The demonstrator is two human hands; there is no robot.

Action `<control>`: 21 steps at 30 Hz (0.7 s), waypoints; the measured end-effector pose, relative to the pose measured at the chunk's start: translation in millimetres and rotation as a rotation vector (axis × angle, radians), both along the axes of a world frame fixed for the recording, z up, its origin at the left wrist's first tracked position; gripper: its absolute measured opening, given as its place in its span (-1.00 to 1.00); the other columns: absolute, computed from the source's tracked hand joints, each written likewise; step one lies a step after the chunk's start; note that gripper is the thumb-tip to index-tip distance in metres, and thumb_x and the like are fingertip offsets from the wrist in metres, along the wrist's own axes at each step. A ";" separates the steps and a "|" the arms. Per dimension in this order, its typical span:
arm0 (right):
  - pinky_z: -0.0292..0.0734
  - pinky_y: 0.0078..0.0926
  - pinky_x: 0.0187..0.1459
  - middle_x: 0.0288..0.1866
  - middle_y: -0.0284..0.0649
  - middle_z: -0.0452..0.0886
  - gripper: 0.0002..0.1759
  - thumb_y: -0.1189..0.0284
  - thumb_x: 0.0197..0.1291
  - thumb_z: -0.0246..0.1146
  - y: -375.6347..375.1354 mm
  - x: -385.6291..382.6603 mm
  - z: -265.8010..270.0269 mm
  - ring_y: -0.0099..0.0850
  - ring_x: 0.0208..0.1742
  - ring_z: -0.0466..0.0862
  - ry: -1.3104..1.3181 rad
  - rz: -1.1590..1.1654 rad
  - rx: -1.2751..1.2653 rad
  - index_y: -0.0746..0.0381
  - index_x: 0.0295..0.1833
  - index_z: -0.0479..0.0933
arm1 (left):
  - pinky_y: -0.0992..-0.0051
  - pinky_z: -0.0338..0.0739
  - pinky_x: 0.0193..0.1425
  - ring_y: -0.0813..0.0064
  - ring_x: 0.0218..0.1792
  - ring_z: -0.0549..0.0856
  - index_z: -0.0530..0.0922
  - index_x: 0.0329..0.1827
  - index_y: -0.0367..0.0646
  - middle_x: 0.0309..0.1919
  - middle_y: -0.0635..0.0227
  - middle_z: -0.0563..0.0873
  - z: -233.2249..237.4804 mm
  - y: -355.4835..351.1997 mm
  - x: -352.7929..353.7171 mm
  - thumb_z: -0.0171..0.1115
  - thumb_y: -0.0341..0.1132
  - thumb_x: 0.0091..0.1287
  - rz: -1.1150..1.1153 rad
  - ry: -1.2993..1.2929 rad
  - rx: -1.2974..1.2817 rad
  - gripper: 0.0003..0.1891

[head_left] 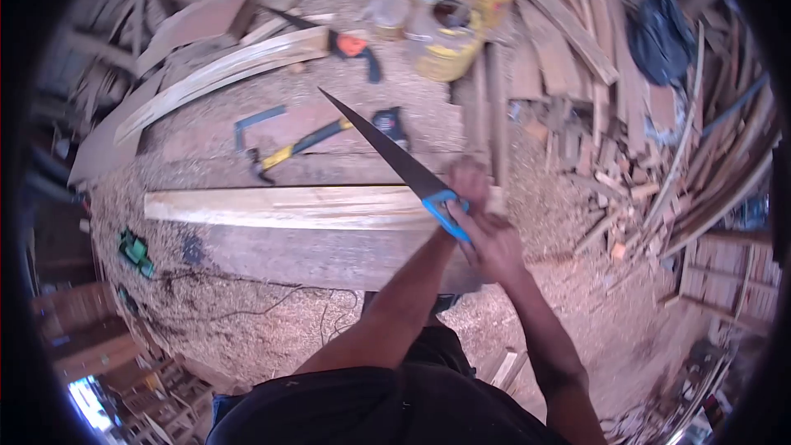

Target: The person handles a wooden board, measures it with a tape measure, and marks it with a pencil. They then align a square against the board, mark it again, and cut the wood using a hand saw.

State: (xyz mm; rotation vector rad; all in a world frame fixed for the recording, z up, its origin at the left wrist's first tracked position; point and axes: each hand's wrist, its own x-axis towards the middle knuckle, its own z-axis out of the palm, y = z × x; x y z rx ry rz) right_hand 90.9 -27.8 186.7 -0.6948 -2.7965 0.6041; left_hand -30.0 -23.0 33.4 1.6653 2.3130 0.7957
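A handsaw [387, 150] with a dark blade and a blue handle points up and to the left. My right hand [493, 245] is wrapped round its handle. Beyond it, my left hand [468, 184] rests near the right end of a pale plank [288, 207]; its fingers are blurred and partly behind the saw, so their grip is unclear. The plank lies lengthwise on the workbench [329, 257]. Behind the plank are a yellow and black hammer [303, 147], a blue-grey try square [257, 124] and a black tape measure [388, 125].
A curved board [222, 66] and an orange-and-black saw [353, 46] lie at the back. Yellow containers [446, 49] stand at the back centre. Wood offcuts [597, 152] pile up on the right. A green tool [135, 252] sits at the left, with a cord on the sawdust.
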 end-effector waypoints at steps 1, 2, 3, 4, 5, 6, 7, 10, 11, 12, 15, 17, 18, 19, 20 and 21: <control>0.66 -0.03 0.20 0.14 -0.09 0.81 -0.14 0.44 0.25 0.40 9.4 -33.3 -8.8 -0.13 0.08 0.82 0.003 0.066 0.077 0.05 0.72 0.44 | -0.14 0.35 0.52 0.01 0.36 0.53 0.63 0.35 -0.05 0.32 0.11 0.60 -11.3 -18.7 1.2 0.27 -0.08 0.53 -0.057 -0.096 -0.005 -0.58; 0.61 -0.01 0.30 0.16 -0.08 0.81 -0.15 0.43 0.27 0.38 18.7 -65.5 -23.5 -0.12 0.18 0.79 0.010 0.129 0.151 0.03 0.72 0.44 | -0.16 0.31 0.60 0.01 0.44 0.50 0.61 0.42 -0.03 0.40 0.12 0.58 -25.1 -41.4 0.4 0.27 -0.06 0.54 -0.129 -0.196 -0.005 -0.53; 0.56 0.02 0.40 0.19 -0.07 0.80 -0.16 0.42 0.29 0.36 25.2 -96.3 -38.3 -0.10 0.27 0.77 0.024 0.187 0.230 0.01 0.73 0.44 | -0.18 0.26 0.68 0.01 0.53 0.46 0.59 0.48 -0.01 0.49 0.12 0.55 -26.6 -62.9 -7.6 0.28 -0.04 0.54 -0.191 -0.221 -0.028 -0.49; 0.49 0.04 0.46 0.22 -0.06 0.79 -0.15 0.41 0.30 0.38 29.8 -124.0 -54.7 -0.09 0.34 0.73 0.000 0.213 0.239 0.01 0.74 0.42 | -0.20 0.21 0.75 0.01 0.61 0.43 0.57 0.55 0.01 0.57 0.13 0.53 -27.0 -86.4 -17.8 0.28 -0.02 0.54 -0.253 -0.235 -0.055 -0.44; 0.41 0.06 0.53 0.25 -0.06 0.78 -0.13 0.40 0.30 0.40 35.4 -149.6 -72.7 -0.09 0.41 0.68 -0.025 0.242 0.248 0.00 0.75 0.40 | -0.18 0.16 0.78 0.02 0.65 0.39 0.52 0.60 0.05 0.62 0.15 0.48 -12.1 -106.0 -39.3 0.28 0.00 0.55 -0.293 -0.157 -0.092 -0.40; 0.34 0.08 0.60 0.28 -0.06 0.77 -0.12 0.39 0.31 0.42 39.6 -173.7 -85.6 -0.08 0.47 0.64 -0.047 0.271 0.255 -0.01 0.76 0.38 | -0.17 0.11 0.80 0.03 0.69 0.34 0.46 0.66 0.08 0.68 0.18 0.43 4.7 -125.4 -61.2 0.28 0.02 0.56 -0.333 -0.080 -0.126 -0.36; 0.32 0.07 0.61 0.31 -0.06 0.76 -0.12 0.38 0.32 0.42 41.0 -192.9 -92.9 -0.10 0.50 0.62 -0.081 0.280 0.255 -0.01 0.76 0.38 | -0.15 0.07 0.83 0.04 0.73 0.30 0.41 0.71 0.12 0.73 0.20 0.38 17.4 -148.1 -85.1 0.28 0.04 0.57 -0.369 -0.005 -0.172 -0.32; 0.30 0.07 0.63 0.39 -0.06 0.71 -0.14 0.37 0.33 0.44 38.0 -230.6 -117.4 -0.14 0.53 0.59 -0.104 0.272 0.266 0.00 0.75 0.39 | -0.21 0.01 0.84 0.01 0.81 0.17 0.30 0.80 0.26 0.81 0.16 0.25 12.8 -210.8 -158.4 0.26 0.11 0.58 -0.164 0.098 -0.100 -0.25; 0.31 0.08 0.62 0.43 -0.06 0.68 -0.14 0.36 0.33 0.45 28.6 -235.5 -124.5 -0.14 0.53 0.59 -0.067 0.244 0.274 0.02 0.74 0.40 | -0.21 0.00 0.84 -0.01 0.82 0.14 0.28 0.82 0.26 0.83 0.15 0.21 15.7 -229.9 -184.7 0.25 0.14 0.59 -0.096 0.122 -0.132 -0.23; 0.29 0.14 0.62 0.47 -0.05 0.63 -0.15 0.35 0.31 0.44 12.3 -239.2 -122.2 -0.07 0.57 0.54 -0.054 0.165 0.249 0.03 0.73 0.42 | -0.21 -0.01 0.85 -0.03 0.83 0.11 0.26 0.83 0.26 0.84 0.14 0.18 19.5 -249.5 -210.5 0.24 0.16 0.59 -0.032 0.145 -0.160 -0.22; 0.22 0.33 0.64 0.64 0.02 0.43 -0.02 0.19 0.14 0.56 -34.5 -227.6 -111.9 0.09 0.67 0.39 0.028 0.078 0.244 0.07 0.71 0.43 | -0.25 -0.01 0.84 -0.12 0.83 0.09 0.23 0.85 0.23 0.85 0.11 0.15 32.5 -299.3 -276.7 0.22 0.21 0.62 0.203 0.100 -0.221 -0.20; 0.20 0.35 0.65 0.69 0.06 0.34 0.13 0.11 -0.01 0.64 -65.3 -216.3 -89.7 0.16 0.70 0.33 -0.156 0.151 0.111 0.09 0.72 0.39 | -0.24 0.01 0.83 -0.17 0.81 0.13 0.23 0.85 0.15 0.84 0.05 0.16 35.5 -323.6 -304.0 0.18 0.21 0.64 0.445 0.095 -0.248 -0.20; 0.19 0.34 0.66 0.70 0.06 0.33 0.17 0.09 -0.05 0.66 -73.7 -210.8 -90.9 0.16 0.70 0.32 -0.170 0.148 0.147 0.09 0.73 0.38 | -0.22 0.03 0.82 -0.18 0.79 0.16 0.23 0.84 0.08 0.83 0.01 0.16 30.8 -334.9 -313.1 0.15 0.21 0.66 0.601 0.125 -0.263 -0.20; 0.19 0.34 0.67 0.71 0.06 0.32 0.21 0.07 -0.09 0.68 -80.0 -207.6 -93.1 0.16 0.71 0.31 -0.183 0.143 0.184 0.09 0.73 0.37 | -0.20 0.05 0.81 -0.19 0.77 0.19 0.23 0.84 0.01 0.82 -0.04 0.17 24.1 -341.6 -320.5 0.13 0.20 0.67 0.757 0.154 -0.276 -0.20; 0.18 0.34 0.67 0.72 0.06 0.31 0.24 0.06 -0.13 0.70 -81.1 -206.2 -96.4 0.16 0.72 0.29 -0.196 0.138 0.221 0.09 0.74 0.36 | -0.21 0.10 0.79 -0.21 0.74 0.23 0.23 0.82 -0.06 0.78 -0.12 0.20 16.3 -345.1 -325.9 0.13 0.19 0.67 0.917 0.108 -0.200 -0.20; 0.24 0.32 0.63 0.63 0.05 0.38 0.30 0.07 -0.20 0.74 -81.5 -208.3 -93.7 0.19 0.65 0.35 -0.232 0.111 0.195 0.10 0.74 0.35 | -0.22 0.14 0.76 -0.23 0.71 0.27 0.24 0.81 -0.13 0.75 -0.21 0.23 9.7 -347.9 -329.7 0.13 0.17 0.68 1.072 0.059 -0.121 -0.19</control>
